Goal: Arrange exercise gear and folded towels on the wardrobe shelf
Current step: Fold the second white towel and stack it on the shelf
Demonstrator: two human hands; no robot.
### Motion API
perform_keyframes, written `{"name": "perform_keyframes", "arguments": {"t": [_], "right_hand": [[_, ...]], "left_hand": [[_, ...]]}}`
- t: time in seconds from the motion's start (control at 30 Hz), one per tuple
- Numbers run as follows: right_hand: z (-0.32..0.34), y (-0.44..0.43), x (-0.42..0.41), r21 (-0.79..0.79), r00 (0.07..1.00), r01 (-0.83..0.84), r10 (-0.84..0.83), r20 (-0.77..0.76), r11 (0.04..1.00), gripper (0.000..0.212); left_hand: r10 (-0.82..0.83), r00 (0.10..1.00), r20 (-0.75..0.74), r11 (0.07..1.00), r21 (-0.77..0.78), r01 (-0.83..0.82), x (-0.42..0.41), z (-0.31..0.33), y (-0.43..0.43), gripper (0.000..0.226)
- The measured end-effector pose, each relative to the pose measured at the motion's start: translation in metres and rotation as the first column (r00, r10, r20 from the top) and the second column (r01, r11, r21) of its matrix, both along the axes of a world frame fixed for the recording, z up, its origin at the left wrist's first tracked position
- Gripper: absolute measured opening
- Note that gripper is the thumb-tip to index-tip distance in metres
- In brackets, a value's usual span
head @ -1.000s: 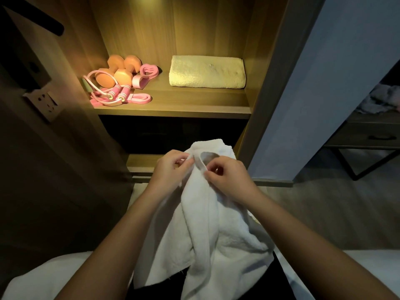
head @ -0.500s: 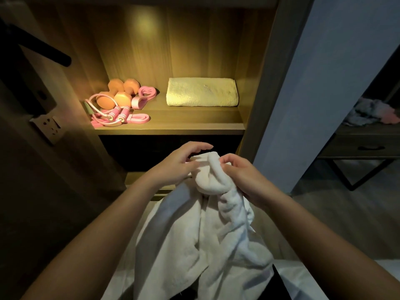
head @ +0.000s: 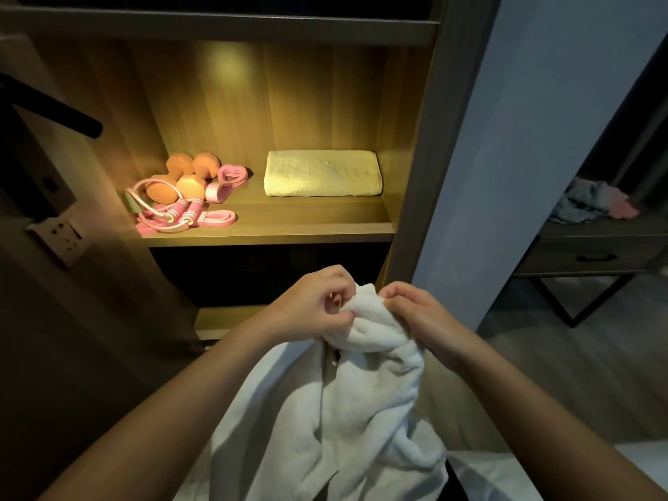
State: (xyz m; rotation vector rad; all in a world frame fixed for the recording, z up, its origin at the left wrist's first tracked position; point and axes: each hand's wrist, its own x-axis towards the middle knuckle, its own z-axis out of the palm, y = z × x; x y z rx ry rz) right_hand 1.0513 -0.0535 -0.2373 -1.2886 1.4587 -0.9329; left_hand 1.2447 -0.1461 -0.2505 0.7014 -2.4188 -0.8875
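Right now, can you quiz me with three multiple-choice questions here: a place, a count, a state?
1. Where on the lit shelf does the folded towel lie? A) right of the dumbbells B) on top of them C) left of them
2. How many dumbbells are there? A) one B) two C) four
3. The white towel is: A) folded on the shelf B) bunched, gripped by both hands C) rolled on the shelf
Answers: 1 A, it lies apart at the shelf's right; 2 B, two orange ones lie side by side; 3 B, the left hand and right hand pinch its top, the rest hangs loose.
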Motion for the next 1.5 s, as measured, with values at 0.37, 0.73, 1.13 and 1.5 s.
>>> {"name": "perform_keyframes", "arguments": {"t": [0.37, 0.73, 1.13, 1.5], "right_hand": [[-0.001, -0.004, 0.011, -0.061, 0.963, -0.22, 0.207, -0.172, 0.974, 0.02], [-0.012, -0.003, -0.005, -0.042, 0.927, -0.36, 0.353, -0.126, 0.932, 0.032], [-0.008, -0.028, -0.018, -0.094, 0.98, -0.068, 0.049, -0.192, 0.993, 0.015], [0.033, -0.044, -0.008, -0.186, 0.954, -0.074, 0.015, -0.298, 0.98, 0.021]], "left_hand": [[0.054, 0.854, 0.517, 0.979, -0.195, 0.056, 0.002, -0.003, -0.029, 0.062], [0.167, 0.851, 0.498, 0.758, -0.617, 0.212, 0.018, -0.022, -0.039, 0.015], [0.019, 1.0, 0.008, 0.999, -0.04, -0.018, 0.044, 0.027, -0.01, 0.032], [0.046, 0.913, 0.406, 0.998, 0.024, -0.061, 0.075, 0.078, -0.031, 0.009]]}}
